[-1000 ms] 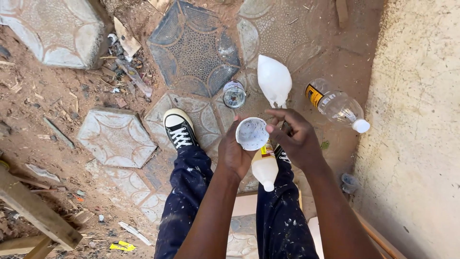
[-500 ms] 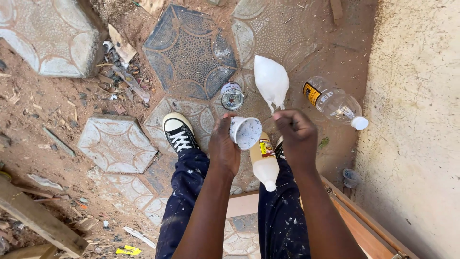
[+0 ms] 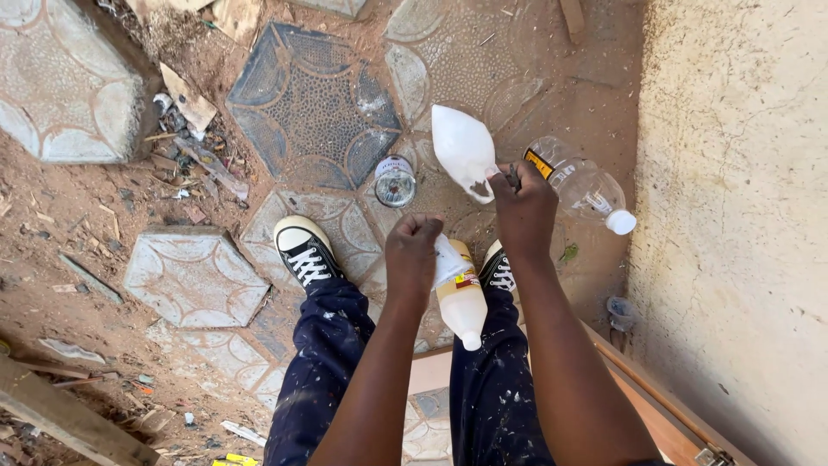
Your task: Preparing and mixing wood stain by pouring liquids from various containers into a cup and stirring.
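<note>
1. Left hand [image 3: 414, 250] clenched around a small white cup [image 3: 446, 259], tipped sideways; contents could spill.
2. Right hand [image 3: 522, 207] pinches a thin dark tool [image 3: 512, 177].
3. White bottle [image 3: 461, 298] between the shoes; cut white jug [image 3: 463, 148] and clear bottle [image 3: 580, 183] lie beyond, easily kicked.

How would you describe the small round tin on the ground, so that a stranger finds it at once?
Start at the big dark hexagonal paver. At its lower right corner, left of the white bottle, lies the tin. It alone is small, round and shiny.
</note>
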